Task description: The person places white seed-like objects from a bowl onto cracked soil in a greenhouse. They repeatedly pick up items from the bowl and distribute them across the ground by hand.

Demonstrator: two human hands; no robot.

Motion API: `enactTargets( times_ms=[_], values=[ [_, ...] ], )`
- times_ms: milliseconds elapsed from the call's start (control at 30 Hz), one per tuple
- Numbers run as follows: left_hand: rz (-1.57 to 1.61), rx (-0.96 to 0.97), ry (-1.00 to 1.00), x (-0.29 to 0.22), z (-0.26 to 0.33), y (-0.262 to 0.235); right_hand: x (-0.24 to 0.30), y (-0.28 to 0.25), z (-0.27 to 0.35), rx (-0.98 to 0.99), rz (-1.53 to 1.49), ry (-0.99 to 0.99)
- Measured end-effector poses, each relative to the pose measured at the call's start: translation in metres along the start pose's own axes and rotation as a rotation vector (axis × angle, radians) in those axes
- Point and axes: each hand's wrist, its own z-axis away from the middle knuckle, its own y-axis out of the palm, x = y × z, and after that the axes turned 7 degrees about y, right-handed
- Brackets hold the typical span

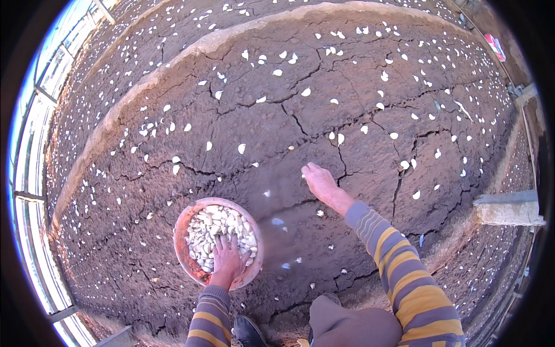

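Note:
A round pinkish-orange tub (181,246) rests on the soil at the left, heaped with pale garlic cloves (211,222). My left hand (229,258) reaches into it, open, its fingers spread over the cloves. Ahead and to the right, my right hand (321,184) is low over the cracked brown soil (277,179). Its fingers are pinched together, and a small pale bit, which looks like a garlic clove (303,176), shows at the fingertips. Several cloves lie scattered on the ground around both hands.
A raised earth ridge (191,51) curves across the far side of the bed. Concrete posts (509,208) stand along the right edge, and a metal frame (34,199) runs down the left. My shoe (248,331) and bent knee (354,325) are at the bottom.

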Motion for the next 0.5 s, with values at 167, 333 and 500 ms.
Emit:
enactTargets(
  times_ms=[167, 333, 500],
  values=[
    [-0.001, 0.029, -0.004, -0.002, -0.004, -0.004, 0.013, 0.0, -0.009, 0.092, 0.215, -0.065],
    [-0.004, 0.036, -0.02, 0.0, -0.001, 0.001, -0.022, -0.016, -0.032, 0.033, 0.066, 0.124],
    [-0.022, -0.012, 0.01, 0.001, -0.002, 0.004, -0.073, -0.032, -0.066, -0.3, 0.153, 0.344]
  ],
)
